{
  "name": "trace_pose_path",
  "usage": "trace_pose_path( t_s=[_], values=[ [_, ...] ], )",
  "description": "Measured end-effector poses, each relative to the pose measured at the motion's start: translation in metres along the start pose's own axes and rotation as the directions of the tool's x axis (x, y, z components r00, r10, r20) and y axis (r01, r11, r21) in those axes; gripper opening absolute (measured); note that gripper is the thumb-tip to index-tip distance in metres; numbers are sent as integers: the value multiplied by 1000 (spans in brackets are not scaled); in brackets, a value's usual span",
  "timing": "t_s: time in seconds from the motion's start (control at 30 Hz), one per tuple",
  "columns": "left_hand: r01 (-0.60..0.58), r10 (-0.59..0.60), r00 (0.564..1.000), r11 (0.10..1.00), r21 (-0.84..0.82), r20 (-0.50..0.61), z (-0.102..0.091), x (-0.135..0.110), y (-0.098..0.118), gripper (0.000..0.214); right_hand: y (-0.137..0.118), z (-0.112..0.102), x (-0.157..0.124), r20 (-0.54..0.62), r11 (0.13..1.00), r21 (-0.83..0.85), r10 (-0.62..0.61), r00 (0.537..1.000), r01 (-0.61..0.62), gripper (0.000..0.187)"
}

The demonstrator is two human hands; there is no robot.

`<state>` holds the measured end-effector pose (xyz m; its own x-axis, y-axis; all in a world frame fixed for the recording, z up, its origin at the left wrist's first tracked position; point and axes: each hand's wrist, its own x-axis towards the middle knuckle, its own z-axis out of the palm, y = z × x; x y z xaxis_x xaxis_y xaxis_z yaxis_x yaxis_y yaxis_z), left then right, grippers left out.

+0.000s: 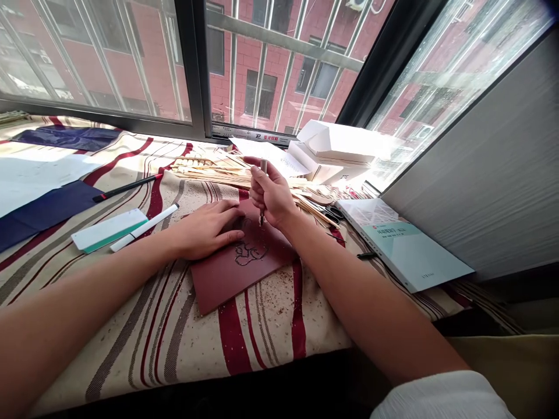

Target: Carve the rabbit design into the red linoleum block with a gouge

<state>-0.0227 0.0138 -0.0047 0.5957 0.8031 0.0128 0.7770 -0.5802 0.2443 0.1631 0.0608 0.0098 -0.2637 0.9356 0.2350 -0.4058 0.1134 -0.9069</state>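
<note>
A dark red board (236, 273) lies on the striped cloth (174, 337), with a curly outline carved into its middle. My left hand (205, 228) lies flat on the board's left part, fingers stretched out, pressing it down. My right hand (271, 192) is closed around a thin carving tool (262, 192) held upright, its tip touching the board just above the carved lines. Small shavings are scattered over the cloth around the board.
Left of the board lie a white pen (144, 228), a white and green card (109, 230) and a black pencil with a red end (126, 187). Thin wooden sticks (209, 170) and white boxes (336, 148) lie behind. A pale green book (402, 244) lies to the right. Blue sheets (43, 212) lie far left.
</note>
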Motion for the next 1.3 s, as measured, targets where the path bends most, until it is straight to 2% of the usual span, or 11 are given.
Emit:
trace_pose_path(
  t_s=[0.23,0.47,0.63,0.8,0.87,0.93,1.03,1.13,1.3],
  values=[
    [-19,19,1000,1000,-12,-13,0,0,0,69,6,0,3,31,1000,-4,-6,1000,6,5],
    [-1,0,999,1000,-17,-51,4,1,0,66,5,3,6,110,995,-14,101,989,-100,18],
    [9,-7,999,999,38,-53,4,3,2,66,9,6,9,39,993,-56,108,993,-106,22],
    [32,-31,999,998,60,-10,2,2,4,70,5,0,4,107,997,-36,72,992,-69,22],
    [36,-36,999,998,60,0,1,2,4,71,3,-3,3,150,997,-7,74,986,-74,31],
    [37,-37,999,998,54,2,1,2,4,72,1,-4,3,172,995,17,93,981,-98,49],
    [39,-40,999,998,43,2,1,2,4,71,-1,-3,6,130,991,10,134,982,-137,64],
    [39,-39,999,998,40,1,1,2,3,70,-3,-2,9,84,989,-1,146,986,-146,66],
    [17,-17,1000,999,37,-1,2,2,1,72,-8,-6,10,-6,998,4,65,998,-65,66]
  ],
)
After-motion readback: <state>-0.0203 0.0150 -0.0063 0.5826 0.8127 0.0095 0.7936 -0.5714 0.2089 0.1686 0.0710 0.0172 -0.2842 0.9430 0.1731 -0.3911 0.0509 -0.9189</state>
